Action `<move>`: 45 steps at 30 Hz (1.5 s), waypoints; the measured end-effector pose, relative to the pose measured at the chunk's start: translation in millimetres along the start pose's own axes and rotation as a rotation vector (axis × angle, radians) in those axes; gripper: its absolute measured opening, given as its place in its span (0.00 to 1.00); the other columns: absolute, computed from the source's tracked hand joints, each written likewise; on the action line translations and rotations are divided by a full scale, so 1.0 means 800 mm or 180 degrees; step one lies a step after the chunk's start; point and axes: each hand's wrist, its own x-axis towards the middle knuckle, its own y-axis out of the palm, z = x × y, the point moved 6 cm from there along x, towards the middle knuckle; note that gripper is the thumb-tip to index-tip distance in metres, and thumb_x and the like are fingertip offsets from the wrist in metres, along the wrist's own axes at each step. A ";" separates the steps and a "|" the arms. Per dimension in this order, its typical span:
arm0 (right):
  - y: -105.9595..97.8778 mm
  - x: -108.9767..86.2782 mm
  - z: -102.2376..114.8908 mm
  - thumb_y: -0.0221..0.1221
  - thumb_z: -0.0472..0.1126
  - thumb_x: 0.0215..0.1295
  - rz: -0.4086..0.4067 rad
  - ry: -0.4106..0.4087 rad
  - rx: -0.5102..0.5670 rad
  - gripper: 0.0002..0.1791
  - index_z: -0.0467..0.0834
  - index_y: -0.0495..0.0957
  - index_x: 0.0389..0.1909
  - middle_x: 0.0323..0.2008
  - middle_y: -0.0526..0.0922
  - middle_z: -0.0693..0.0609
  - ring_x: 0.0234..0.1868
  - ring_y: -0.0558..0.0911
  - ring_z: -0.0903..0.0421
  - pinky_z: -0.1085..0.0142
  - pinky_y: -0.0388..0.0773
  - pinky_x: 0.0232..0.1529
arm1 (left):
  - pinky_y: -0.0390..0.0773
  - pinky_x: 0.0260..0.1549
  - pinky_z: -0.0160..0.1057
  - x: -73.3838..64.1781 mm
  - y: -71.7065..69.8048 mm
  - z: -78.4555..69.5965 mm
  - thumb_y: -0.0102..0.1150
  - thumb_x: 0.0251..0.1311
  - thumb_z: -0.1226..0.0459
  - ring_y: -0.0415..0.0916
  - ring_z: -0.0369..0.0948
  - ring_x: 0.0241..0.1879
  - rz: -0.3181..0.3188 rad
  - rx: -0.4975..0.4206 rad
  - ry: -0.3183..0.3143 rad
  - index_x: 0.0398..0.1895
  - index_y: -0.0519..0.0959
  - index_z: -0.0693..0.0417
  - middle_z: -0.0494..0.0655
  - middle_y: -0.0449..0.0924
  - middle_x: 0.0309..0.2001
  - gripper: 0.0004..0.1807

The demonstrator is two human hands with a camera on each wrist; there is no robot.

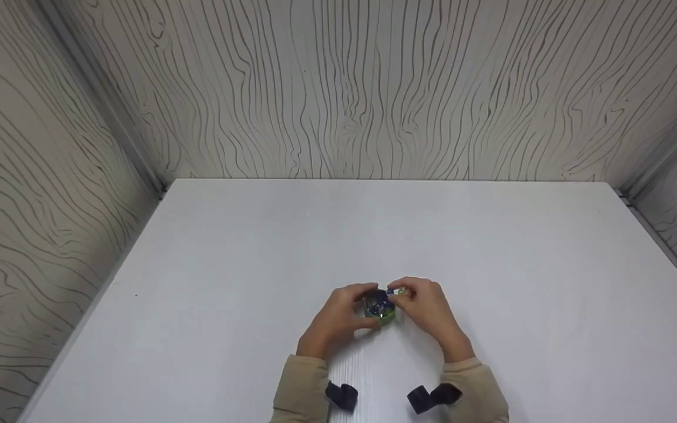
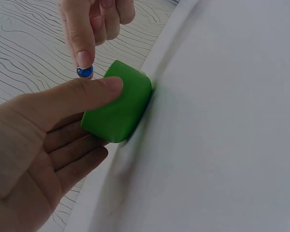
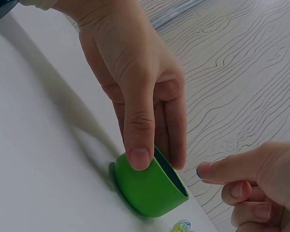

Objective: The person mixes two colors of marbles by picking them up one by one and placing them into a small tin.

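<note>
A small green cup [image 1: 383, 321] stands on the white table, with blue and clear marbles [image 1: 378, 304] inside it. My left hand [image 1: 338, 311] grips the cup from the left, its thumb on the near side and fingers on the far side. To the right of the rim, my right hand [image 1: 429, 305] pinches a blue marble [image 2: 85, 72] between thumb and index finger. In the right wrist view only a sliver of that marble shows at the fingertips. A clear marble with yellow inside [image 3: 181, 226] lies on the table beside the cup.
The white table [image 1: 227, 264] reaches back to a panel with a wood-grain pattern [image 1: 344, 88]. More patterned panels stand at the left and right. Dark wrist mounts [image 1: 343, 397] sit on both beige sleeves [image 1: 300, 390].
</note>
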 end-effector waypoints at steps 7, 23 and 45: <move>0.008 0.000 0.001 0.65 0.31 0.54 0.0007 -0.0039 -0.0065 0.07 0.39 0.85 0.36 0.15 0.71 0.53 0.18 0.64 0.64 0.76 0.60 0.19 | 0.77 0.63 0.43 0.000 0.001 0.000 0.70 0.51 0.66 0.75 0.51 0.62 0.0010 0.0025 0.0002 0.63 0.71 0.64 0.58 0.77 0.61 0.34; 0.010 0.000 0.001 0.66 0.31 0.53 -0.0065 -0.0221 -0.0039 0.06 0.38 0.85 0.34 0.15 0.71 0.53 0.18 0.64 0.65 0.76 0.60 0.19 | 0.77 0.64 0.43 -0.001 0.001 0.002 0.70 0.51 0.65 0.75 0.49 0.62 -0.0006 -0.0019 -0.0118 0.63 0.72 0.61 0.56 0.77 0.61 0.34; -0.006 0.004 -0.010 0.66 0.31 0.54 -0.0125 -0.0005 -0.0034 0.08 0.37 0.85 0.36 0.15 0.72 0.54 0.18 0.63 0.66 0.76 0.60 0.20 | 0.75 0.66 0.45 0.001 0.000 0.002 0.72 0.49 0.65 0.75 0.49 0.63 -0.0022 -0.0001 -0.0160 0.63 0.72 0.60 0.55 0.77 0.61 0.35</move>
